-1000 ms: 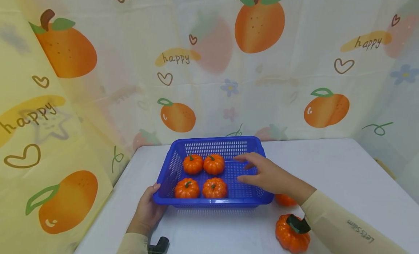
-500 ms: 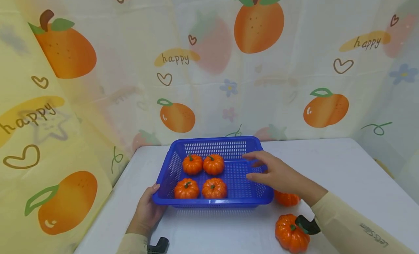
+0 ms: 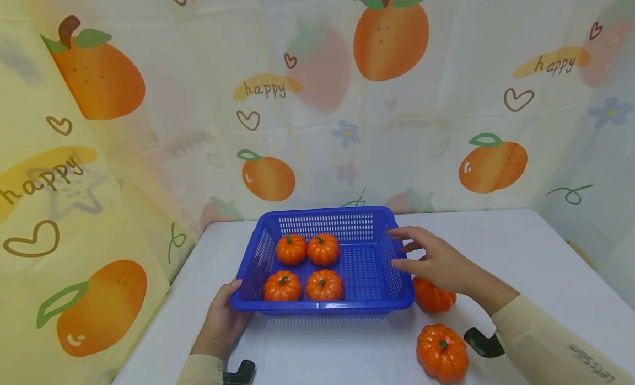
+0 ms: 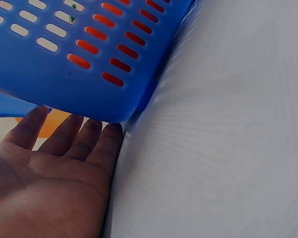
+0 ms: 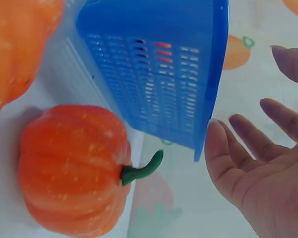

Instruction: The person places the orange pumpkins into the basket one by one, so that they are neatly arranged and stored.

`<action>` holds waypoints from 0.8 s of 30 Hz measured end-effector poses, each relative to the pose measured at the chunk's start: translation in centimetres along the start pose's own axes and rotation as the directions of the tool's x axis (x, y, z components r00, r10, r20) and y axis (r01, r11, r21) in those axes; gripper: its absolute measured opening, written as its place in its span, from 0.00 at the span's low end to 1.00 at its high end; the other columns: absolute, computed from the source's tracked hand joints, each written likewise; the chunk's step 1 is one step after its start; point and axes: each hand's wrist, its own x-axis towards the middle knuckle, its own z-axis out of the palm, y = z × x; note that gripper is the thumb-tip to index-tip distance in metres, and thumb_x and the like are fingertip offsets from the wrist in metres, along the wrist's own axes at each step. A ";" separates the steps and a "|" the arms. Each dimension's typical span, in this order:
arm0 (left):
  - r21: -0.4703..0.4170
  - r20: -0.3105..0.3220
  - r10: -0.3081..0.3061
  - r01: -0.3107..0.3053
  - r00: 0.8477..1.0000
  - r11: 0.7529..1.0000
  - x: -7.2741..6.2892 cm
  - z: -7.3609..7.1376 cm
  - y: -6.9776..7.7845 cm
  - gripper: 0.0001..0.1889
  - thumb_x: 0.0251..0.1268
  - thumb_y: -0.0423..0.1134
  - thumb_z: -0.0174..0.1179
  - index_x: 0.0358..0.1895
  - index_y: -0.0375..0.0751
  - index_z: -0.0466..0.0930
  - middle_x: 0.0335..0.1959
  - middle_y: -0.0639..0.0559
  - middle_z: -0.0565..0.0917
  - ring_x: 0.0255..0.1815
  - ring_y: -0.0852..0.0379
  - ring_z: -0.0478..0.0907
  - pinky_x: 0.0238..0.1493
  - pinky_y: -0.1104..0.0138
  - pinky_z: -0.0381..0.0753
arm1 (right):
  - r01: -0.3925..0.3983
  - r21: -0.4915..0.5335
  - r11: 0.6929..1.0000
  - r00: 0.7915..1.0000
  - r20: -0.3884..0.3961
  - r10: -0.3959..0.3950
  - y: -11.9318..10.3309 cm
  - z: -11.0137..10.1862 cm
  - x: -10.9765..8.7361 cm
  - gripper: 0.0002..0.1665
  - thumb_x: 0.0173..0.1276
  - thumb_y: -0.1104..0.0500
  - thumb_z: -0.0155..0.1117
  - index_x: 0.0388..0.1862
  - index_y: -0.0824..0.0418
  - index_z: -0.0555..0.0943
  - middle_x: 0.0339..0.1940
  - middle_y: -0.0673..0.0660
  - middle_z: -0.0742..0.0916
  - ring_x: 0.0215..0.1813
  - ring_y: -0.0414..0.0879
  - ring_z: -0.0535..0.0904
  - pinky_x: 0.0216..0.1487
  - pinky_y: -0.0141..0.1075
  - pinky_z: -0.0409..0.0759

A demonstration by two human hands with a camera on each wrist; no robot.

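Note:
In the head view a blue plastic basket [image 3: 364, 305] holds several small orange pumpkins, one of them a front pumpkin [image 3: 324, 285]. My left hand [image 3: 225, 314] grips its front left corner, thumb at the rim. The left wrist view shows the fingers [image 4: 64, 136] of that hand against the basket's outer wall [image 4: 54, 79]. Over the right rim, my right hand [image 3: 436, 261] hovers with fingers spread and nothing held. Below it, a pumpkin [image 3: 434, 297] stands beside the basket, its green stem [image 5: 143, 169] visible in the right wrist view. Another pumpkin [image 3: 442, 353] sits nearer the front.
A white table [image 3: 516, 252] carries everything. Behind it hangs a fruit-patterned cloth [image 3: 421, 109], with a yellowish cloth [image 3: 114, 208] along the left side. A dark wrist-camera piece [image 3: 241, 372] shows at the left sleeve, another dark piece [image 3: 483, 343] at the right.
My right hand has moved right, from over the basket's inside to its right rim, uncovering more of the pumpkin beside the basket. The left hand and basket have stayed put.

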 end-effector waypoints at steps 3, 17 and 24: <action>-0.005 0.002 0.000 0.000 1.000 1.000 0.0 0.0 0.0 0.39 0.82 0.52 0.42 0.88 0.35 0.51 0.85 0.37 0.58 0.77 0.48 0.65 0.69 0.66 0.71 | -0.004 0.013 1.000 1.000 -0.009 0.004 0.4 -0.1 -0.2 0.38 0.79 0.52 0.72 0.81 0.62 0.71 0.74 0.67 0.77 0.71 0.66 0.76 0.59 0.57 0.84; -0.013 -0.013 -0.005 0.005 1.000 1.000 0.0 0.2 -0.2 0.39 0.82 0.52 0.42 0.87 0.33 0.52 0.84 0.37 0.61 0.75 0.49 0.67 0.70 0.66 0.71 | -0.074 -0.017 0.997 0.997 -0.039 0.074 2.9 -0.5 -1.8 0.38 0.78 0.50 0.72 0.80 0.61 0.73 0.73 0.67 0.80 0.68 0.65 0.78 0.58 0.59 0.84; -0.033 -0.015 0.004 -0.005 1.000 0.999 -0.1 0.0 0.0 0.38 0.83 0.52 0.44 0.86 0.33 0.52 0.79 0.42 0.68 0.74 0.49 0.70 0.70 0.64 0.73 | -0.089 -0.040 0.995 0.993 -0.080 0.086 4.9 -1.3 -2.8 0.38 0.78 0.50 0.72 0.80 0.62 0.72 0.73 0.68 0.80 0.68 0.66 0.78 0.56 0.58 0.86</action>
